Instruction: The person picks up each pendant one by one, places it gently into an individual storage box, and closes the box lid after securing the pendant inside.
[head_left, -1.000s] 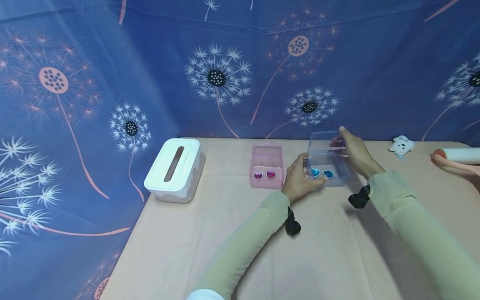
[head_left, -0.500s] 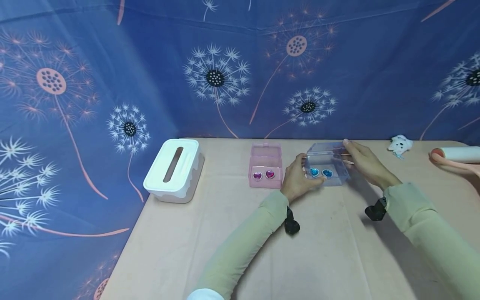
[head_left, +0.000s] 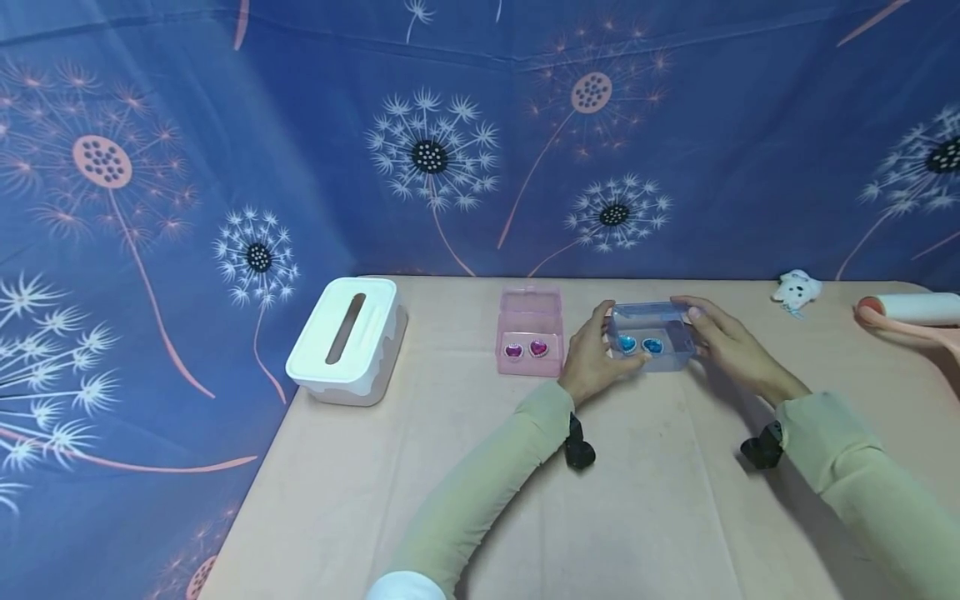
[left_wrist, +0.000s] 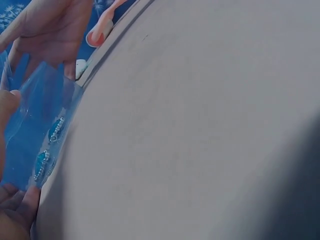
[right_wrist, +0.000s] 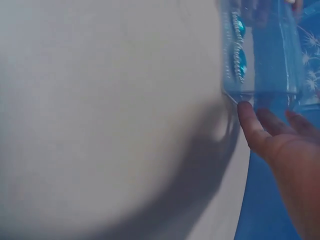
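Note:
A clear bluish plastic box with a hinged lid sits between the two hands in the head view. Two blue jewelled ornaments with beaded rims lie inside it. My left hand grips the box's left end, its thumb across the front. At the right end my right hand holds the lid's side, thumb near its front edge; the right wrist view shows its fingertips touching the box end. The lid is tilted low over the box; whether it has met the rim I cannot tell.
Left of the blue box stands a pink box with its lid raised and two magenta ornaments inside. A white tissue box is farther left. A small white dog-like figure and a white roll lie at the right.
The blue box's lid has swung down from upright to nearly flat. My right hand has lowered and shifted right with it. The left hand has stayed on the box.

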